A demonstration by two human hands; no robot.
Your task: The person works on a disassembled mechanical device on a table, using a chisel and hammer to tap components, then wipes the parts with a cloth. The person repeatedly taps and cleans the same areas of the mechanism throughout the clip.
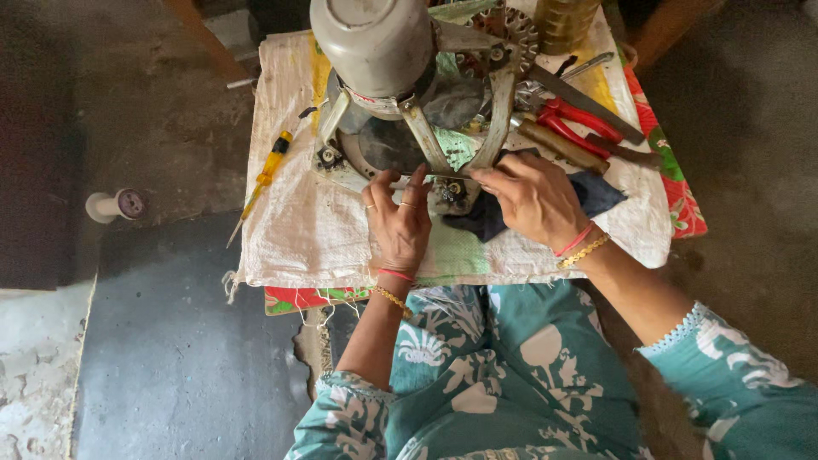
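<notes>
Dark worn concrete floor (170, 358), small table under white woven sacking (298, 230)

Yellow-handled screwdriver (267, 170) on white woven sack (298, 221), red-handled pliers (579, 119), tape roll (115, 204) on floor.

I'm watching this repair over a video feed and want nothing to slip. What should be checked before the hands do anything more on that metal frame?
1. Left hand steadies the metal frame: ok, fingers on its lower edge.
2. Right hand placed: ok, fingertips at the frame beside the bolt.
3. Tool held: cannot tell.
4. Yellow screwdriver within reach: ok, on the white sack cloth.
5. Red-handled pliers near: ok.
6. Frame sits stable: cannot tell.
</notes>
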